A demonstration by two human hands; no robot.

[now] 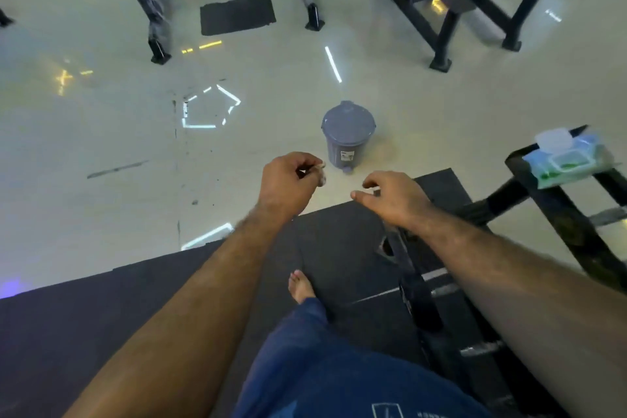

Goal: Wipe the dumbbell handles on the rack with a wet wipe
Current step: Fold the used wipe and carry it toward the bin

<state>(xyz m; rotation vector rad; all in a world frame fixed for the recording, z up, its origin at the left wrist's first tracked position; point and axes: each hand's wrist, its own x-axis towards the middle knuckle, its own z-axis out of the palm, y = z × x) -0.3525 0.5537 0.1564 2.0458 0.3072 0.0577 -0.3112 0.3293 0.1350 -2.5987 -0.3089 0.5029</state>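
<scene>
the wet wipe (320, 170) shows only as a small pale scrap at the fingertips of the left hand (288, 185), just left of frame centre; the fingers curl in and pinch it. the right hand (393, 198), just right of centre, holds nothing, its fingers loosely bent. the dumbbell handles (480, 348) lie on the dark rack (556, 210) along the right edge, mostly hidden behind the right forearm and blurred.

likely slips, as i judge them: the scrap is pinched so lightly that it could drop to the floor mat (339, 234) short of the closed pedal bin (346, 137) standing just above the hands. the bin's lid is down, so a toss would land on top unless the pedal is pressed. the bare foot (300, 287) sits near the rack's base, so a stubbed toe is possible when stepping. the wipes pack (570, 158) rests on the rack's upper end at the right edge and could be knocked off.

counts: one wipe scrap, two hands, one bin, one pack, one rack, about three handles visible, one foot, two machine frames across the top.
</scene>
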